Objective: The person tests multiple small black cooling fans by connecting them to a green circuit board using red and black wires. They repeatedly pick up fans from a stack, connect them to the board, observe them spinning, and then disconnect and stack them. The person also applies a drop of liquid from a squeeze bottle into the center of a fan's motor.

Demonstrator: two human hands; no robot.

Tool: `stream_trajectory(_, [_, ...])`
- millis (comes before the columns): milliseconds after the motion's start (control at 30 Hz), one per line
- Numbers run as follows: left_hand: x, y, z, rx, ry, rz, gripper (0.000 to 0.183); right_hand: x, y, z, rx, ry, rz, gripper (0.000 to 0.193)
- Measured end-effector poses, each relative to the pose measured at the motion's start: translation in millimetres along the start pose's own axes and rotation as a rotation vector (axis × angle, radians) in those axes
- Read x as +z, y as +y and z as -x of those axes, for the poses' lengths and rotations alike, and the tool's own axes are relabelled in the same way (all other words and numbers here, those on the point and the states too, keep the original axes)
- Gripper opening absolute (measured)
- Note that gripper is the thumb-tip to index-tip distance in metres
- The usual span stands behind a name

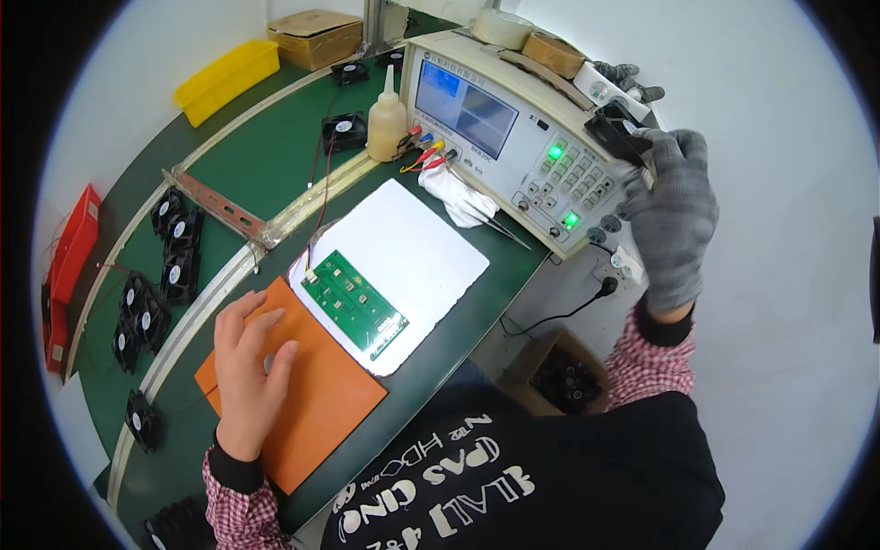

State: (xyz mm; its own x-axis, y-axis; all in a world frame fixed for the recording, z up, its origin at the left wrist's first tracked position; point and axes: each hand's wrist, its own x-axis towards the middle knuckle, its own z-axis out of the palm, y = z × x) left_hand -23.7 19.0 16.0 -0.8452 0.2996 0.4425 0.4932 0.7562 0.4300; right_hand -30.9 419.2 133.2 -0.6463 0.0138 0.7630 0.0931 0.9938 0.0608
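Observation:
My left hand (246, 371), bare, hovers over or rests on an orange mat (321, 403). Its fingers are curved and apart, and a small pale round spot shows in the gap by the thumb; I cannot make out what it is. In a grey knitted glove, my right hand (676, 215) grips a black cooling fan (616, 133) at the upper right corner of a bench test instrument (541, 137). Right of the mat, a green circuit board (353, 302) lies on a white pad (431, 266), with thin wires plugged into its far left end.
Several black fans (142, 316) sit along the curved rail (192, 316) at left. A squeeze bottle (389, 124), tweezers (500, 229) and a white cloth (456, 194) lie by the instrument. Tape rolls (553, 55) stand on top of it. A cardboard box (556, 374) is below the table edge.

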Motion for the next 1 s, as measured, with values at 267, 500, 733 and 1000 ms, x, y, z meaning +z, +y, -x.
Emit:
stream_trajectory(267, [1.5, 10.7, -1.0, 0.042, 0.019, 0.01, 0.031, 19.5, 50.0, -16.1, -0.104, -0.086, 0.111, 0.017])
stream_trajectory(500, [2.8, 27.9, -7.3, 0.107, -0.019, 0.024, 0.03, -20.7, 72.2, -4.2, -0.08, 0.345, 0.161, 0.018])
stream_trajectory(733, [-1.0, 57.3, -5.9, -0.036, -0.546, 0.999, 0.055, -76.9, -37.6, 49.7, 0.092, 0.137, -0.694, 0.017])
stream_trajectory(1000, [6.9, 54.9, 12.6, -0.638, -0.115, 1.674, 0.065, -1.3, -160.0, 83.5, -0.628, -0.43, -1.145, 0.03])
